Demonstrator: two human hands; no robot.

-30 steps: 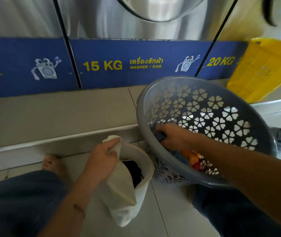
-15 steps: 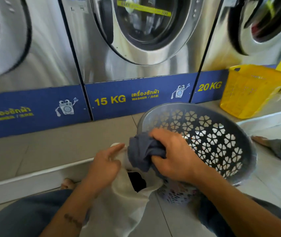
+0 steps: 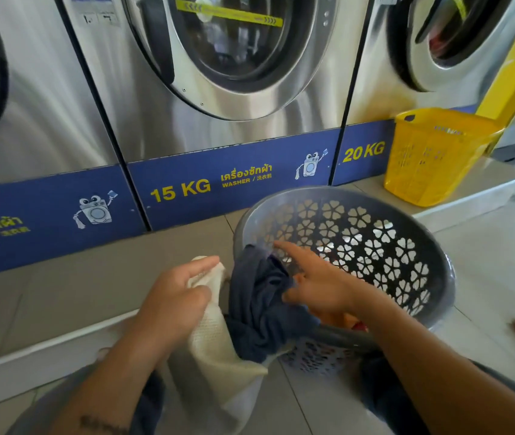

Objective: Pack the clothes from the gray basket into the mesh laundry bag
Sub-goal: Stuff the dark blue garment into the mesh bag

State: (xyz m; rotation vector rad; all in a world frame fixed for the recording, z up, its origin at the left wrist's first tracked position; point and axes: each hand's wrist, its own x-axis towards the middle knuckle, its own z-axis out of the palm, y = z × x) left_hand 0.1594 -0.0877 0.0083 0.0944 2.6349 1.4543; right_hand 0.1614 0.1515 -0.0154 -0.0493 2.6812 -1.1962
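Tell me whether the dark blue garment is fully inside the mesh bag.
Not fully: the dark blue garment bunches over the mesh bag mouth, its lower end tucked inside.

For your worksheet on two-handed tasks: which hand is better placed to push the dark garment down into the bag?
Right hand: it already rests on the garment, while the left hand holds the bag open.
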